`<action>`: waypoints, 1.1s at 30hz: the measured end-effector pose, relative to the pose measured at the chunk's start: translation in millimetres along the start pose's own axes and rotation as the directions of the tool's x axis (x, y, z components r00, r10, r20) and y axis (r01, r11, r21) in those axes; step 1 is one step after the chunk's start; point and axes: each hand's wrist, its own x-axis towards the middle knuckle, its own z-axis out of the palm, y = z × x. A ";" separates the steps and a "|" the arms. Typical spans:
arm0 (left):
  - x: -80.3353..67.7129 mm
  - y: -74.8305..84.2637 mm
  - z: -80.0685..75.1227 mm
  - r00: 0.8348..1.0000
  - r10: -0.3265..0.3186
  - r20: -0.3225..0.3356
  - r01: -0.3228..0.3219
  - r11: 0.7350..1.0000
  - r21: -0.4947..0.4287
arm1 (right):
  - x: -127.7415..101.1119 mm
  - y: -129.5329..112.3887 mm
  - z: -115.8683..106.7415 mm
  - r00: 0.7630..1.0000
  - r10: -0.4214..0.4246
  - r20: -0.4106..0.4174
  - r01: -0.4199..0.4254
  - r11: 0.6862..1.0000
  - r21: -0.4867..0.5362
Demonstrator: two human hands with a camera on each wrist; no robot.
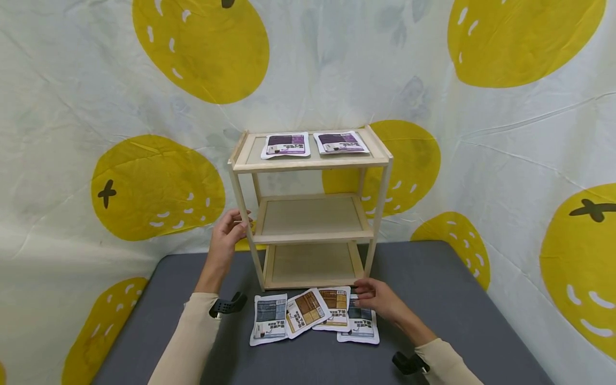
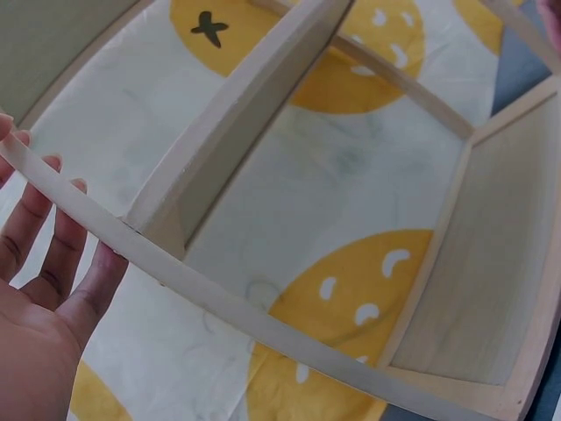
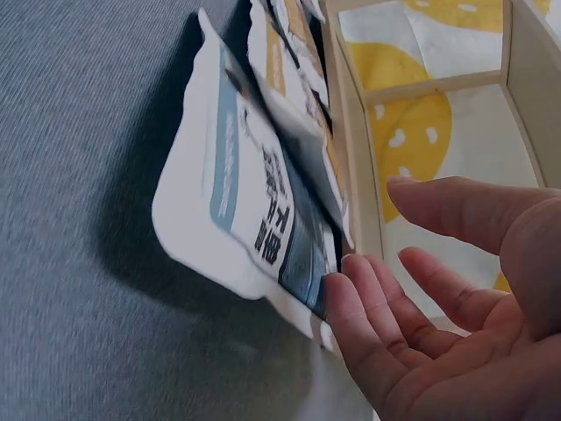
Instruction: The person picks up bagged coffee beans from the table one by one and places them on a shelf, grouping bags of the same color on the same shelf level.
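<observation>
A three-tier wooden shelf (image 1: 310, 163) stands at the back of the grey table (image 1: 457, 299). Two purple pouches (image 1: 286, 144) (image 1: 340, 142) lie on its top tier; the two lower tiers hold nothing. My left hand (image 1: 227, 232) rests with straight fingers (image 2: 53, 254) against the shelf's left front post (image 2: 219, 294). In front of the shelf several pouches overlap in a row: a blue-grey pouch (image 1: 269, 318), two brown pouches (image 1: 305, 310) (image 1: 335, 307) and a blue pouch (image 1: 362, 326). My right hand (image 1: 377, 298) lies relaxed, its fingertips (image 3: 351, 298) touching the blue pouch (image 3: 254, 210), whose edge is lifted slightly.
A white cloth with big yellow fruit prints (image 1: 505, 160) hangs behind and beside the table. Bare grey tabletop lies to the left and right of the shelf and in front of the pouches. The table's edges run near both of my sleeves.
</observation>
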 end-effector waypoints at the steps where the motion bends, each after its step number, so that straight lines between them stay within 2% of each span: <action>1: -0.2 0.0 -0.1 1.000 0.000 0.000 0.000 1.000 0.000 | -0.3 0.6 -0.8 1.000 0.009 -0.012 -0.009 1.000 -0.013; 7: 0.5 1.7 0.1 1.000 0.006 0.007 -0.006 1.000 0.006 | -0.3 4.6 -2.8 0.985 0.103 -0.138 -0.125 0.979 -0.159; 11: 1.3 2.1 0.0 1.000 0.001 0.006 -0.001 1.000 0.007 | -0.4 9.0 -3.6 0.975 0.116 -0.189 -0.157 0.963 -0.221; 14: 1.1 2.3 0.1 1.000 -0.002 0.006 0.002 1.000 0.005 | -0.7 13.7 -3.0 0.973 0.110 -0.201 -0.162 0.952 -0.259; 20: -0.4 1.2 0.2 1.000 -0.007 0.001 0.007 1.000 0.001 | 0.1 20.1 3.9 0.970 0.158 -0.184 -0.208 0.932 -0.296; 24: -1.4 0.9 0.3 1.000 -0.006 0.004 0.006 1.000 -0.006 | -0.4 23.0 8.6 0.975 0.149 -0.163 -0.187 0.950 -0.251; 27: -1.3 0.2 0.2 1.000 -0.003 0.007 0.003 1.000 -0.008 | -2.2 24.1 9.7 0.986 0.096 -0.137 -0.127 0.963 -0.238; 33: 0.1 -0.2 -0.4 1.000 0.000 0.001 0.000 1.000 0.004 | -4.5 21.9 7.8 0.995 0.046 -0.084 -0.067 0.963 -0.260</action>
